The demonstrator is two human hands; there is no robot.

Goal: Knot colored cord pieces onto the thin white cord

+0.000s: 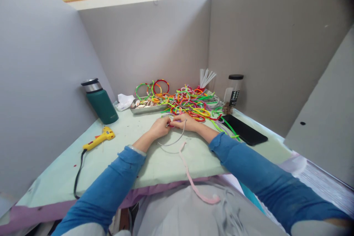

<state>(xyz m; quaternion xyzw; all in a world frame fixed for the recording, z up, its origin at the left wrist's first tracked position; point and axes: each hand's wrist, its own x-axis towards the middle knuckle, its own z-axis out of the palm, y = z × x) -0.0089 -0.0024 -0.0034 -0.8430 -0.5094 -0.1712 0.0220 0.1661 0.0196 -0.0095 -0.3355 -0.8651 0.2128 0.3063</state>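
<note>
So, at the left of the desk (118, 169), a yellow glue gun (99, 139) lies on its side, its black cord (80, 175) running down to the near edge. Just behind it stands a green bottle (102, 105) with a silver and black top. Next come a crumpled white wrapper (125, 101) and a metal tray (149, 110) of small pieces, with a green ring (136, 91) and a red ring (167, 85) behind. In front of the tray, the left hand (161, 127) is nearly closed, its fingertips pinching thin strands together with the right hand (184, 121), also drawn into a pinch; the exact grip is too small to tell. A thin grey wire (177, 141) curves below them. Nearer, a pink strip (190, 180) hangs over the edge onto the lap. Behind the right hand spreads a tangled multicoloured pile (190, 99), then white sticks (206, 79), a black-lidded clear jar (233, 94) and a black phone (245, 130) lying flat.
</note>
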